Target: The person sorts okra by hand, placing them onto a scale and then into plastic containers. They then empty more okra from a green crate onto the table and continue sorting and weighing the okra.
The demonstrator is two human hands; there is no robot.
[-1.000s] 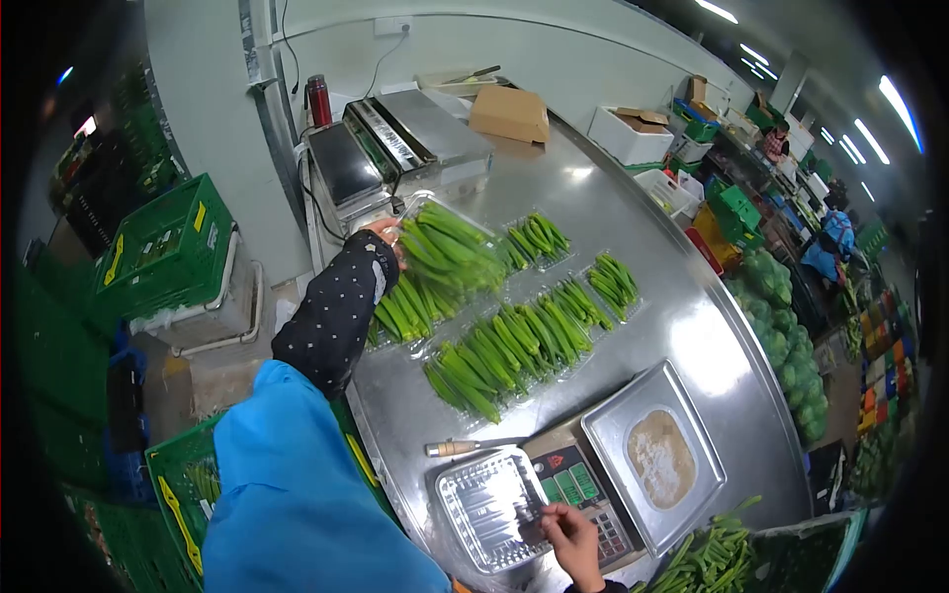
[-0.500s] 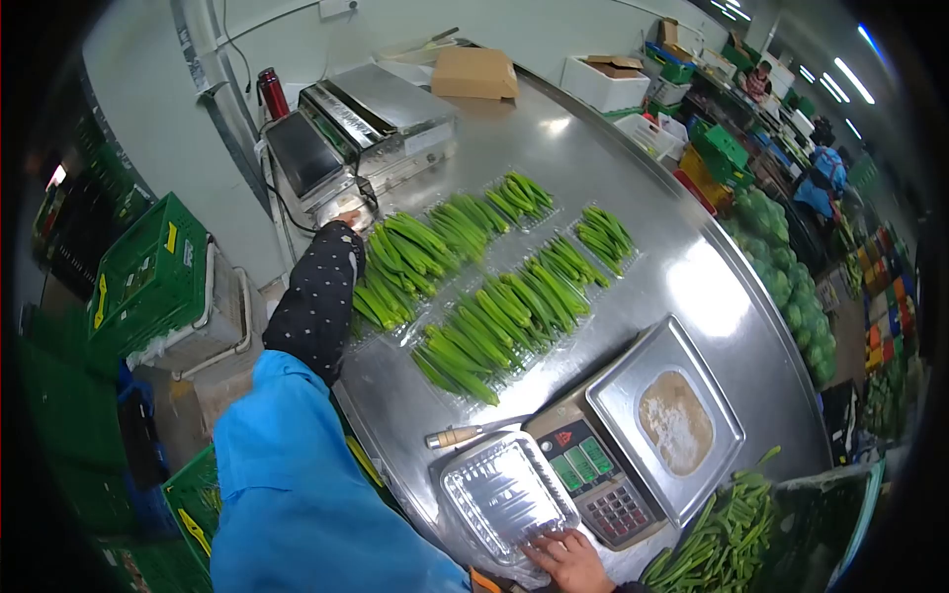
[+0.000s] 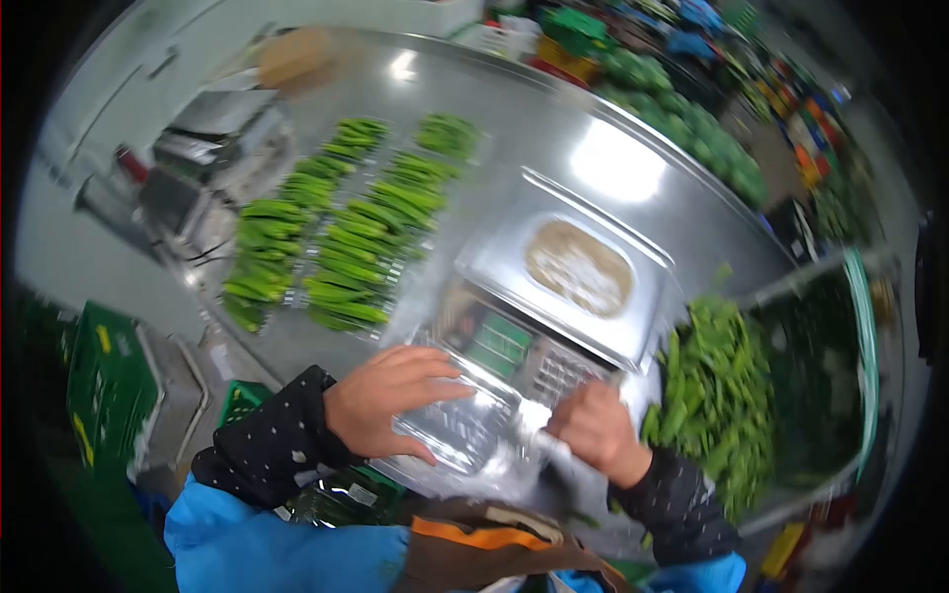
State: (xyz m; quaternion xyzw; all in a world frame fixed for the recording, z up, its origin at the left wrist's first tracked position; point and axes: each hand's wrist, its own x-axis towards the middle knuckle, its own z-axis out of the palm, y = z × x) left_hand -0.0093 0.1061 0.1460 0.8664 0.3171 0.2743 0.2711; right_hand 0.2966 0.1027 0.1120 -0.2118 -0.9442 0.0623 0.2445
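Note:
A clear plastic tray (image 3: 460, 430), apparently the top of a stack, lies in front of me on the steel table. My left hand (image 3: 390, 400) is at its left side, fingers spread and thumb apart. At the tray's right side my right hand (image 3: 596, 430) is curled closed; whatever its fingers hold is hidden and blurred. Just beyond the tray stands a digital scale (image 3: 499, 341) with a wide metal pan (image 3: 494, 252), dusty brown and white in its middle. Two rows of filled trays hold long green okra-like pods (image 3: 361, 247) left of the scale.
Loose green pods (image 3: 717, 405) fill a crate at my right. A wrapping machine (image 3: 222, 128) and a cardboard box (image 3: 297, 57) stand at the table's far left. Green crates (image 3: 109, 376) are stacked on the floor at left. Round green vegetables (image 3: 682, 119) are piled past the table's far edge.
My left hand has come from beside the wrapping machine to the clear trays. My right hand has closed and turned near them. The whole view has swung to the right.

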